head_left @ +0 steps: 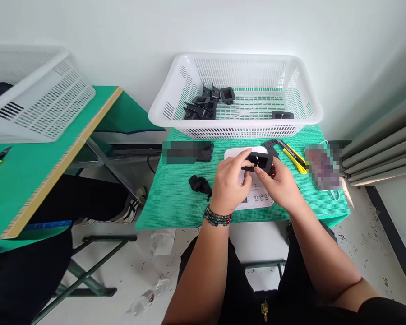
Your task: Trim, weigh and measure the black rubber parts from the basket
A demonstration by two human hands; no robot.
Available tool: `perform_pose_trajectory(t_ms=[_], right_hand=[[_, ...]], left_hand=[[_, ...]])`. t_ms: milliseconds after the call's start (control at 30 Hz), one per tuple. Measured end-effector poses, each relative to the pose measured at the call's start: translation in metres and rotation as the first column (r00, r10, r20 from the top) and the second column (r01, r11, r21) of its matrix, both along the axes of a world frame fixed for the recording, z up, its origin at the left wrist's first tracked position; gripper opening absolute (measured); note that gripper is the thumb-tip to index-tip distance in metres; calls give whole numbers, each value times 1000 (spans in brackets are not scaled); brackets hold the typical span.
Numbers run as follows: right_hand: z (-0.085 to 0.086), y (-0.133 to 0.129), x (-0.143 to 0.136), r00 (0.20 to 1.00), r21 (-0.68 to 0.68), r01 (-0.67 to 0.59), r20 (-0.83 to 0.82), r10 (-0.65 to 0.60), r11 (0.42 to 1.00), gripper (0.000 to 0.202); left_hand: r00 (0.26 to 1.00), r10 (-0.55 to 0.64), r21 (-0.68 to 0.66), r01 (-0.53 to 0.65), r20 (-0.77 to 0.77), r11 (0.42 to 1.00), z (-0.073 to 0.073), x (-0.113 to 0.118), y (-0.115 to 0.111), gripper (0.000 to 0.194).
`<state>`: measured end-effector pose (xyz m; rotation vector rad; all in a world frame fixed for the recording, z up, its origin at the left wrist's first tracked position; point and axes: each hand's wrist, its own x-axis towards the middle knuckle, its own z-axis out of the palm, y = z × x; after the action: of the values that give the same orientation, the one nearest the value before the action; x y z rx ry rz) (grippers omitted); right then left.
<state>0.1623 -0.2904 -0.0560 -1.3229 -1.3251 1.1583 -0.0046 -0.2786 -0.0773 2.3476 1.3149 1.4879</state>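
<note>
Between both hands I hold a black plastic frame with a rectangular opening, raised above a white digital scale. My left hand, with a beaded bracelet at the wrist, grips the frame's left side, the index finger over its top edge. On the right side, my right hand pinches the lower edge with the thumb in front. Behind the frame lies a black part on the green cloth. A yellow box cutter rests right of my right hand. A crumpled black piece lies left of the scale.
A white plastic basket at the back of the green-covered table holds several black parts. A partly blurred phone lies at left, another blurred object at right. A co-worker's leg and second table are left.
</note>
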Motion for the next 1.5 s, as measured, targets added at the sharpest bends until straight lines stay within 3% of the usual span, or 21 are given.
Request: perform_pose_trajectory(t_ms=[133, 267, 400, 500, 633, 767, 900, 1167, 1233, 1300, 1400, 1500], right_hand=[[3, -1, 5, 979, -30, 73, 191, -66, 997, 46], [7, -1, 7, 884, -38, 85, 463, -58, 996, 51], [12, -4, 11, 839, -2, 57, 542, -47, 998, 51], [14, -6, 16, 837, 53, 57, 542, -77, 997, 44], [12, -10, 22, 853, 114, 56, 510, -107, 992, 32], [10, -17, 26, 849, 83, 47, 522, -84, 995, 28], [10, -24, 30, 819, 70, 44, 568, -76, 997, 31], [16, -31, 59, 749, -43, 112, 660, -56, 993, 30], [15, -34, 64, 718, -77, 114, 695, -28, 990, 33], [13, -37, 67, 675, -108, 106, 738, 8, 988, 37], [7, -41, 69, 605, -121, 88, 795, 43, 989, 39], [-1, -41, 73, 568, -95, 68, 822, 40, 993, 38]], left_hand=[[993, 11, -103, -23, -122, 994, -2, -2, -5, 59], [987, -19, -172, -9, -161, 985, -2, -2, -7, 56], [998, -40, -90, 35, -48, 995, 5, -4, -8, 56], [990, 22, -32, -18, 141, 999, 8, -6, -9, 50], [879, 171, -103, -139, 445, 985, 3, -7, -5, 37], [728, 245, -182, -166, 640, 969, -3, -4, 2, 28], [634, 259, -214, -149, 729, 965, -3, 0, 3, 26], [558, 291, -270, -121, 777, 955, -8, 1, -3, 24], [569, 292, -268, -129, 769, 955, -8, 1, -5, 23], [640, 309, -254, -180, 703, 950, -8, 1, -10, 22], [800, 355, -205, -290, 484, 935, -8, 2, -20, 23], [885, 372, -152, -342, 279, 927, -10, 3, -29, 23]])
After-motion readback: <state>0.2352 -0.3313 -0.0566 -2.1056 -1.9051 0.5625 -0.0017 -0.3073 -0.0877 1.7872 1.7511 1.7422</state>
